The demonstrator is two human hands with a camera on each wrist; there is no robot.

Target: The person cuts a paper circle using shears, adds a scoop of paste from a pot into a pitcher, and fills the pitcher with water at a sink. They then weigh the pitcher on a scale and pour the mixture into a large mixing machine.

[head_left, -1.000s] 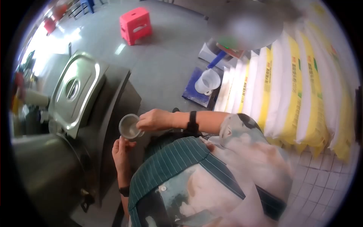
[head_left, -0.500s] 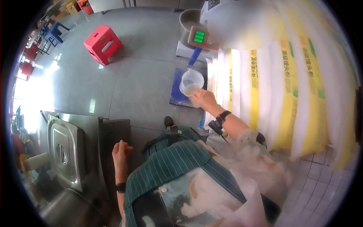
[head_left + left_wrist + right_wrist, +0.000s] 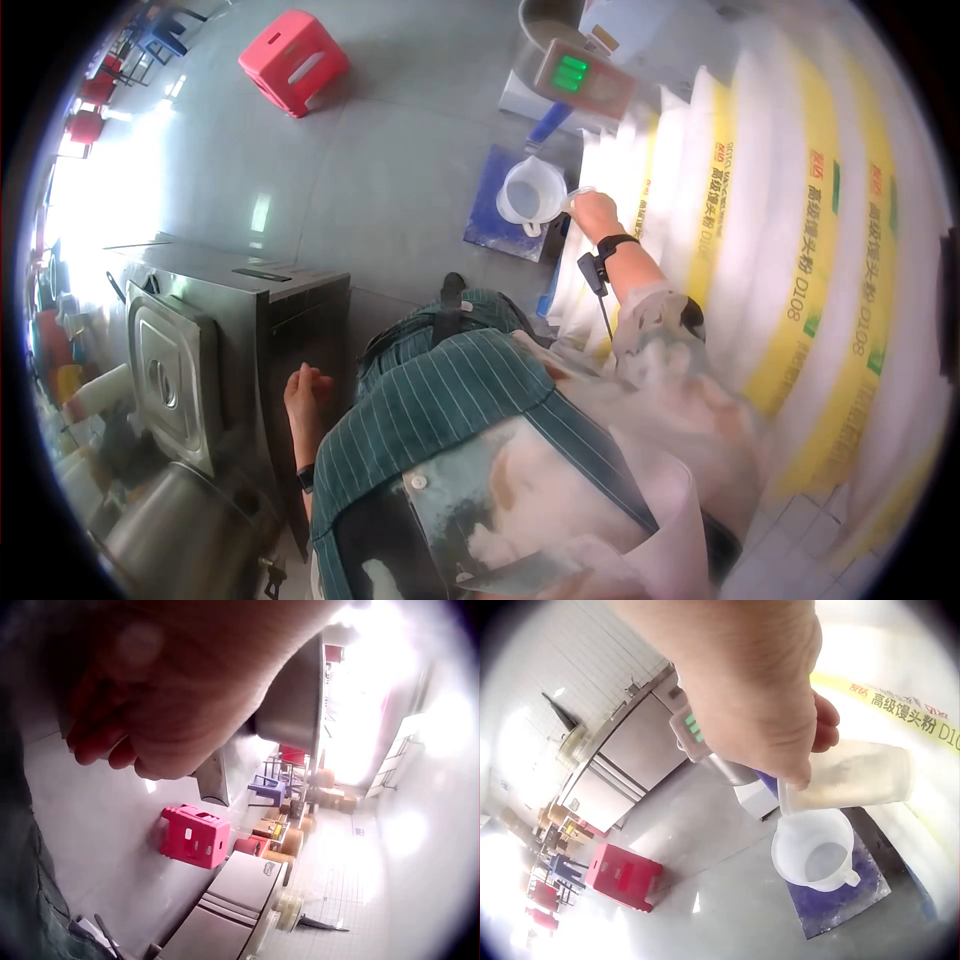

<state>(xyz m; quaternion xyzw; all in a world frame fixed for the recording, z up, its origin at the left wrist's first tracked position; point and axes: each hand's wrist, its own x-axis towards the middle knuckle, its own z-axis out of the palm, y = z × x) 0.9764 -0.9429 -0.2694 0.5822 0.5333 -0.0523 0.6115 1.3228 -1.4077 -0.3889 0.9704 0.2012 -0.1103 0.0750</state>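
My right hand (image 3: 596,214) grips a translucent plastic cup (image 3: 859,776) and holds it tipped on its side, its near end overlapping the rim of a white plastic pitcher (image 3: 814,851) in the right wrist view. The pitcher stands on the blue platform (image 3: 490,225) of a floor scale, handle toward me, with a little liquid showing at its bottom. On the scale's display (image 3: 570,72), green digits glow. My left hand (image 3: 308,392) hangs beside the steel counter, fingers loosely curled, holding nothing.
White and yellow flour sacks (image 3: 800,250) line the right side, close to my right arm. A steel counter with a lidded pan (image 3: 165,385) stands at left, above a large metal pot (image 3: 185,530). Farther off are a red stool (image 3: 293,62) and a metal bowl (image 3: 550,25).
My right hand has carried the cup from near my left hand rightward to the pitcher, and now holds it at the pitcher's right side. The left hand stays low by the counter.
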